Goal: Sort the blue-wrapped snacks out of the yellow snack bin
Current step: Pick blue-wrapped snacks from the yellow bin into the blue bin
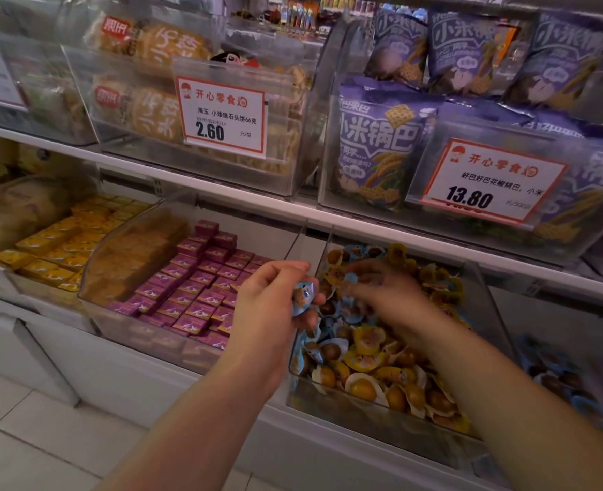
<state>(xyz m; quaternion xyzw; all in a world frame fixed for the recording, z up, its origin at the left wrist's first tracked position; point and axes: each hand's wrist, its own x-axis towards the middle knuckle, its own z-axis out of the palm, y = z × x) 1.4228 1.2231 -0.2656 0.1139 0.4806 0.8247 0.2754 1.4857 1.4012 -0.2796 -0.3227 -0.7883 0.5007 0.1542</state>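
Note:
A clear plastic bin on the lower shelf holds a heap of small yellow-wrapped snacks mixed with blue-wrapped ones. My left hand hovers at the bin's left wall and grips several blue-wrapped snacks in its curled fingers. My right hand reaches into the pile, palm down. Its fingertips pinch a blue-wrapped snack near the back left of the bin.
Left of the snack bin stands a clear bin of purple boxes, then yellow boxes. Another bin with blue-wrapped snacks sits at the right. The shelf above carries biscuit packs, purple bags and price tags.

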